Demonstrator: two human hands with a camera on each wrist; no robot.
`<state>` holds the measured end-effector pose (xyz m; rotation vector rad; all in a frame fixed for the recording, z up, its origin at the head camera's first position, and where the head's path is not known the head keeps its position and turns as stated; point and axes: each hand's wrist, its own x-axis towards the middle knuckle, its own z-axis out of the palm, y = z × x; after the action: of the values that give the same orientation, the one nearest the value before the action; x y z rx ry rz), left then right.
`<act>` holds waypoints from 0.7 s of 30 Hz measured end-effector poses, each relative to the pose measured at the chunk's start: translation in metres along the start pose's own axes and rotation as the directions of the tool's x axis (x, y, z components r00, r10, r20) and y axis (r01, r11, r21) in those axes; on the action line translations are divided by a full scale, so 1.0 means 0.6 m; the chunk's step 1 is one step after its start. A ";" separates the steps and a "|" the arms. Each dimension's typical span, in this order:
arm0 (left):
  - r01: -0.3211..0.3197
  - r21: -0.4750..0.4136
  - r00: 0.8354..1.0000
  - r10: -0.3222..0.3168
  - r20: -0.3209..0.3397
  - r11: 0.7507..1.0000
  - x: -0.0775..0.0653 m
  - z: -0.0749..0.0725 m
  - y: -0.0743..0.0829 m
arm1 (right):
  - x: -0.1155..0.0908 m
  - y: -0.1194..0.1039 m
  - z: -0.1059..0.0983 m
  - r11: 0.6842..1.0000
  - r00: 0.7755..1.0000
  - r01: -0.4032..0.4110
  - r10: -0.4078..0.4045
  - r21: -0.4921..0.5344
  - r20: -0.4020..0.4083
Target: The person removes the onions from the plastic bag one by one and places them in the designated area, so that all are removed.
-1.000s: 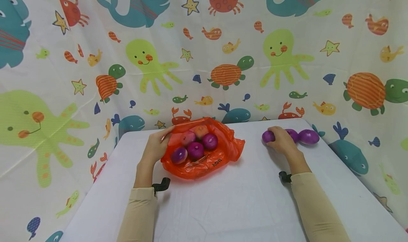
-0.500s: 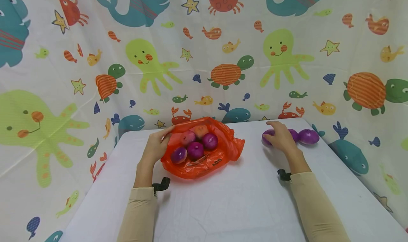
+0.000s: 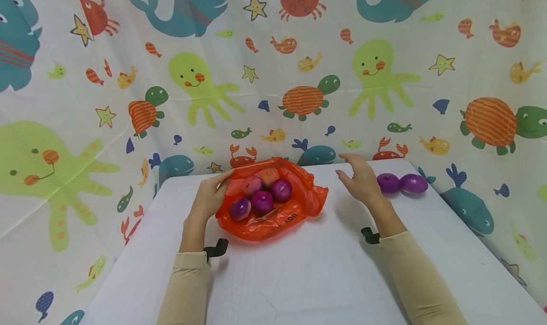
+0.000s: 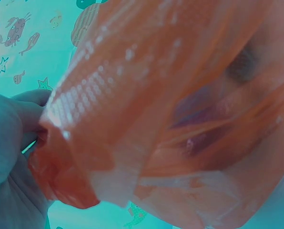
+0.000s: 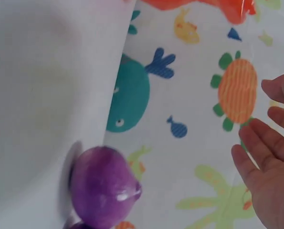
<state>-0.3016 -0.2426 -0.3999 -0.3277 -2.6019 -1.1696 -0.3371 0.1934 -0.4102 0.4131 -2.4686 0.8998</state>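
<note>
A translucent red-orange plastic bag (image 3: 306, 194) lies on the white table with its mouth toward my left hand (image 3: 208, 196). My left hand pinches the bag's edge; in the left wrist view thumb and fingers (image 4: 30, 114) are at the crumpled plastic. Inside are shiny purple onions (image 3: 262, 203) and two pinkish-orange round fruits (image 3: 252, 186). My right hand (image 3: 362, 178) hovers above the table, fingers and thumb spread, holding nothing. Right beside it sit two purple onions (image 3: 413, 184) in a row. In the right wrist view one purple onion (image 5: 104, 188) shows its pointed tip.
A cloth with sea-animal prints (image 3: 307, 54) hangs behind and on both sides of the white table (image 3: 295, 277). Each wrist wears a small black camera mount (image 3: 216, 248).
My right hand has let go of the leftmost purple onion, spread its fingers and moved left and up. That onion no longer shows in the head view. The left hand and bag stay put.
</note>
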 end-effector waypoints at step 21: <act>-0.002 0.001 1.000 0.002 -0.007 1.000 0.001 -0.001 -0.003 | -0.013 -0.093 0.032 0.972 0.973 0.227 -0.229 0.056 0.032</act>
<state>-0.3027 -0.2443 -0.4007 -0.3260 -2.5955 -1.1664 -0.3131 0.1402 -0.3980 0.7222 -2.3745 0.8681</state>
